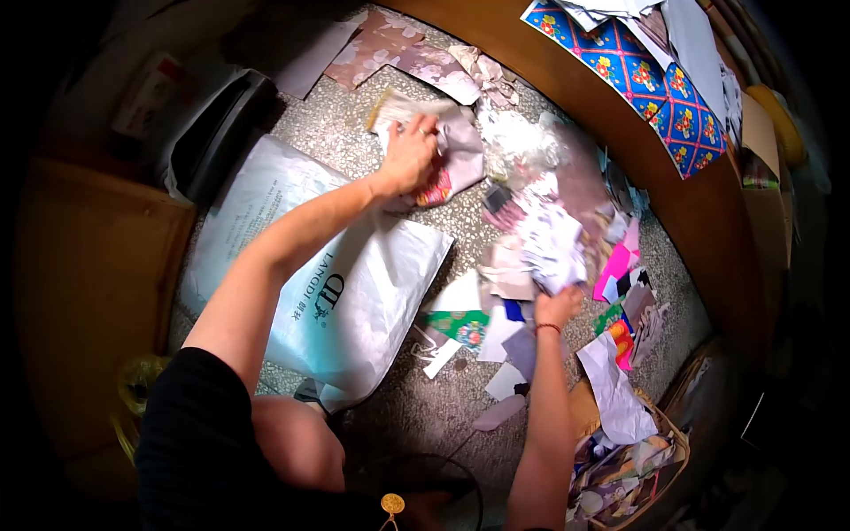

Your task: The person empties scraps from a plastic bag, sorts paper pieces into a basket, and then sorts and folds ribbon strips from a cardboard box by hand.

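Observation:
My left hand (pixel 412 155) presses with bent fingers on a folded pale bundle (pixel 459 142), which has a yellowish strip at its far end and a red patch below. Whether the bundle is paper or cloth I cannot tell. Near the middle right, my right hand (pixel 558 305), with a red bracelet, is closed at the near edge of crumpled white paper scraps (pixel 551 239), smeared by motion. Coloured scraps lie around it, among them a green floral piece (pixel 460 327) and a pink strip (pixel 617 261). Clear crumpled plastic (pixel 522 142) lies between the hands on the far side.
A large white printed plastic bag (pixel 354 301) lies on the speckled floor (pixel 460 389) under my left arm. At lower right stands a container of scraps (pixel 629 478). A brown wooden panel (pixel 496 40) curves along the far side, with blue floral sheets (pixel 633 75) over it.

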Demonstrator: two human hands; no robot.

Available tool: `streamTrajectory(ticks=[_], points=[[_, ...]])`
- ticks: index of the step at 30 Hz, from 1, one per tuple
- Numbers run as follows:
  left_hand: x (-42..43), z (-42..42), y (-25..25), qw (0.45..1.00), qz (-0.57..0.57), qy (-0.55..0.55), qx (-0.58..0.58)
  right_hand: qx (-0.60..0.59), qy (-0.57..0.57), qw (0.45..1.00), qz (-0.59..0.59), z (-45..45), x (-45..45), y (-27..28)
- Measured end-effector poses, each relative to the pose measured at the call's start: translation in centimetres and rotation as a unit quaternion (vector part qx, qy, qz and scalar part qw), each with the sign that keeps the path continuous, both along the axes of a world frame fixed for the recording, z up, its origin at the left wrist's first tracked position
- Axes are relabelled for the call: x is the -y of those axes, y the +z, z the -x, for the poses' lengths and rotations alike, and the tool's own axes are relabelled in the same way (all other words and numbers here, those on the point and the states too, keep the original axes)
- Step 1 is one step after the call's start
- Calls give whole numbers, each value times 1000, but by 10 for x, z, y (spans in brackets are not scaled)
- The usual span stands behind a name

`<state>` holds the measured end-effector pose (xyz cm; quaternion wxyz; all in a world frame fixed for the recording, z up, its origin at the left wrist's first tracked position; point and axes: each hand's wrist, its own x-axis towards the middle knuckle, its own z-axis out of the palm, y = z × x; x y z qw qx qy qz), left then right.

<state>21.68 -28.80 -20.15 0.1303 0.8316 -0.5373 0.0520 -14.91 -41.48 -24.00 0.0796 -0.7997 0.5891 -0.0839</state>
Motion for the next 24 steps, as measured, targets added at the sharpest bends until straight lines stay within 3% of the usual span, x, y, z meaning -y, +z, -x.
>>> streamTrajectory(ticks=[2,4,5,7,8,9,10,11,12,13,14,15,16,18,19,20,22,23,24], points=[[-1,33,4,998,7,-61,-18,0,26,999,-27,-36,-19,7],[-1,60,-20,963,99,-107,-229,7,14,998,-66,-73,-43,27],[-5,72,-15,952,103,-104,-267,0,19,998,-54,-84,-50,22],[-12,90,-2,925,91,-99,-356,128,2,987,-93,-95,-67,27],[-16,100,6,933,97,-88,-335,192,-9,975,-110,-98,-72,31],[-21,107,9,912,131,-101,-375,193,-6,975,-107,-93,-67,22],[-24,114,6,889,163,-114,-413,208,46,945,-247,-83,-57,3],[-25,120,2,852,148,-99,-492,217,98,893,-381,-77,-51,-7],[-25,126,-3,810,136,-77,-565,191,140,869,-434,-77,-53,12],[-29,132,0,835,131,-65,-531,166,182,840,-484,-76,-55,31],[-30,138,3,858,125,-54,-496,480,62,674,-557,-56,-62,19],[-28,145,2,807,139,-26,-574,539,57,591,-598,-54,-68,33],[-28,151,1,807,141,-28,-574,604,-28,489,-628,-55,-74,35],[-28,164,-1,819,150,-72,-549,607,-29,507,-612,-66,-83,50],[-28,168,0,812,179,-123,-543,561,-8,579,-591,-69,-94,77],[-30,174,0,809,177,-127,-545,555,-80,535,-632,-62,-96,72],[-33,185,16,845,122,-189,-486,621,-79,536,-566,-66,-106,78],[-41,184,64,813,105,-199,-537,616,-108,507,-593,-58,-99,65],[-31,194,22,809,114,-218,-534,648,-106,525,-541,-55,-103,68]])
